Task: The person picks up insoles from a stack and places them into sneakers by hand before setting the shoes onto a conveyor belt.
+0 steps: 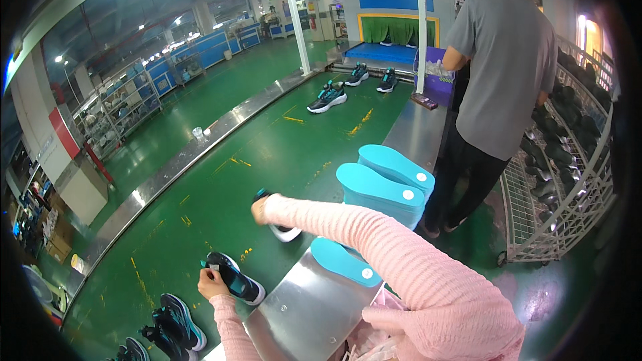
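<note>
My left hand (212, 283) is closed at the opening of a black and teal sneaker (235, 279) with a white sole, which sits on the green belt at the metal ledge. Farther along the belt, my right hand (259, 210) grips a second dark sneaker (287, 232). My hand and pink sleeve cover most of that shoe, and the fingers are partly hidden. Under my right arm, a single turquoise insole (344, 261) lies on the metal ledge (304, 314). Beyond the arm stand two stacks of turquoise insoles (378, 184), each top one bearing a white round sticker.
More sneakers (175, 324) stand on the belt (194, 227) at the near left, and others (328, 97) at its far end. A person in a grey shirt (505, 67) stands at the right, beside a wire cart (562, 214) of dark shoe-shaped pieces. A purple crate (438, 87) sits beyond.
</note>
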A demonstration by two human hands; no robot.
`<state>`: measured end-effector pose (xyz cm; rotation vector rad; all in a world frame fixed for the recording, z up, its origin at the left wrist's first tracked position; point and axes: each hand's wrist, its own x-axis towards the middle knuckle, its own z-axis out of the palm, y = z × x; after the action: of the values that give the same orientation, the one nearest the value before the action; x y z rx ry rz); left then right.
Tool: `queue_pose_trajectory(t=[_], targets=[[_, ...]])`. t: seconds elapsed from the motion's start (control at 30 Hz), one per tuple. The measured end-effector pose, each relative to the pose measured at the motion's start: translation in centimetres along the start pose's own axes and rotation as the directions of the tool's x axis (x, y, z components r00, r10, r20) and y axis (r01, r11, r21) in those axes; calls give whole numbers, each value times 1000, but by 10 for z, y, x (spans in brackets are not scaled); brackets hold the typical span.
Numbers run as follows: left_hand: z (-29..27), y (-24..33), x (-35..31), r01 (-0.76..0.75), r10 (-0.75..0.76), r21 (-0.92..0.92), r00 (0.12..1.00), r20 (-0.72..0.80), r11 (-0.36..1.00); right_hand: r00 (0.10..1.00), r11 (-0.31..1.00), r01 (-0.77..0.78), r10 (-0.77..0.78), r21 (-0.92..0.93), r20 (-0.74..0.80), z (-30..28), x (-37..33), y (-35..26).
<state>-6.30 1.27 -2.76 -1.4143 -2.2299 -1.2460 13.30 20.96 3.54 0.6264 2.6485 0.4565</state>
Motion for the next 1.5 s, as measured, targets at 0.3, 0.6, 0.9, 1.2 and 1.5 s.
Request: queue_pose_trajectory(t=[0.3, 0.6, 0.9, 1.2, 1.5], targets=[[-164, 29, -30, -9, -173, -617, 957, -234, 787, 906, 675, 322, -17, 664, -423, -100, -90, -118], [-354, -54, -154, 534, -217, 265, 676, -704, 803, 846, 706, -440, 532, 555, -6, 18, -256, -75], [-389, -177, -194, 611, -553, 600, 773, -310, 517, 813, 646, -543, 564, 536, 144, 78, -270, -88], [-351, -57, -164, 305, 32, 534, 847, -531, 789, 673, 518, -673, 725, 528, 147, 48, -279, -99], [-90, 77, -35, 76, 7, -474, 985, 171, 877, 912, 195, 121, 364, 973, -187, -13, -181, -92]])
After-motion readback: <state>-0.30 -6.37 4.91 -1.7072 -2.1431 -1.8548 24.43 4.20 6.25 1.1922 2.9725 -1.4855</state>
